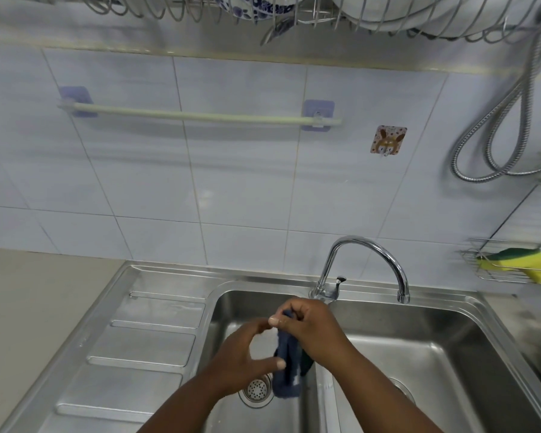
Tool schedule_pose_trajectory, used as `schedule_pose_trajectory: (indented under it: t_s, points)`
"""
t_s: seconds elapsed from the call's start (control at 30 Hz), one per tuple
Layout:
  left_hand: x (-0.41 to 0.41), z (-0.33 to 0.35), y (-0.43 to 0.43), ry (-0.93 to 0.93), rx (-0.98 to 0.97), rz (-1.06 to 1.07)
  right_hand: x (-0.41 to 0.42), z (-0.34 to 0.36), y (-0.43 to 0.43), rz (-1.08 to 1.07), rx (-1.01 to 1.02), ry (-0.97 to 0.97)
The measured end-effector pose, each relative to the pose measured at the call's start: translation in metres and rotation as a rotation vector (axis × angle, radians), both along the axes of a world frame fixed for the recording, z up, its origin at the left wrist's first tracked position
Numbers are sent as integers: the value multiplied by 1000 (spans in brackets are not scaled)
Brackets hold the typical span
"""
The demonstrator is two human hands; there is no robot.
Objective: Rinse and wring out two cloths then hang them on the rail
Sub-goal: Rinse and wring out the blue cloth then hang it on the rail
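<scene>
A blue cloth (288, 364) hangs bunched over the left basin of the steel sink (231, 304). My right hand (313, 329) grips its top end. My left hand (247, 354) is beside the cloth with fingers spread, its thumb tip touching the cloth lower down. A dark green edge shows behind the blue cloth under my right wrist; I cannot tell whether it is a second cloth. The pale green rail (200, 115) is on the tiled wall above and carries nothing. No water runs from the tap (369, 260).
A drain strainer (256, 389) sits below the cloth. The ribbed draining board (132, 348) lies left. A wire basket with a yellow-green sponge (519, 264) hangs at right, a metal hose (494, 132) above it, a dish rack (294, 10) overhead, a sticker hook (388, 140) on the wall.
</scene>
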State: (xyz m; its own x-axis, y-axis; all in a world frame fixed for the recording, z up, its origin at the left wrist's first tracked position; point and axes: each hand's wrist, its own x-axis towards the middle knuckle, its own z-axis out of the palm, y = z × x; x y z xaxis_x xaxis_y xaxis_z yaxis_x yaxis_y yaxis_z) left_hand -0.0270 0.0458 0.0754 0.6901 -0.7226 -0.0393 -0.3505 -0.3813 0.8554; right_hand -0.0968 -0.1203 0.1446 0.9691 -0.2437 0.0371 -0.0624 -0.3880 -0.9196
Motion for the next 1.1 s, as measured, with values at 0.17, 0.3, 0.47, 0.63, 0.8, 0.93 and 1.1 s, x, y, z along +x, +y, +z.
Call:
schedule_pose_trajectory:
  t_s: [0.17,0.3,0.47,0.63,0.8,0.93,1.1]
  points:
    - [-6,23,-17,20,-141,-79,1,10,-2,83,-16,-12]
    - [-9,21,-20,-142,-145,-52,0,14,-8,57,-5,-17]
    - [-5,20,-14,-291,-206,6,-8,21,-22,93,-51,143]
    - [-10,18,-10,-149,-150,-31,-11,34,-29,163,-217,199]
    - [6,8,13,-106,81,-90,-9,39,-46,-104,-262,41]
    - [26,13,30,-197,227,-58,-14,37,-55,-40,-267,105]
    - [47,28,54,-381,509,-32,-20,24,-76,57,-483,274]
